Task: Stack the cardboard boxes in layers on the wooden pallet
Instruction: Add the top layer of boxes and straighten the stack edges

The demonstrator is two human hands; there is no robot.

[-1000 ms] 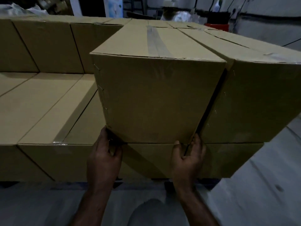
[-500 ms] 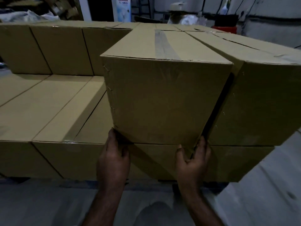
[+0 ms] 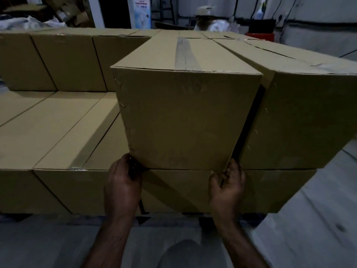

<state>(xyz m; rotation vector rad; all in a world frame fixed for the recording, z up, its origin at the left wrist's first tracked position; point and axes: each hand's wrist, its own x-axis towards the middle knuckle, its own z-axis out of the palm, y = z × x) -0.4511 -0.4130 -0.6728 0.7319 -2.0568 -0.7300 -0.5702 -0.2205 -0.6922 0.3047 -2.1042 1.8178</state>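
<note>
Both hands grip the taped box (image 3: 185, 117) atop the lower boxes (image 3: 73, 186).

Taped brown cardboard box (image 3: 185, 117) sits atop stacked boxes (image 3: 58, 120).

carrier: grey floor (image 3: 309, 238) | on it: cardboard boxes (image 3: 48, 190), bottom layer | underside: shadowed, unclear

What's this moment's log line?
held box: second layer | left hand: grips lower-left corner | right hand: grips lower-right corner | neighbour box: narrow gap
</note>
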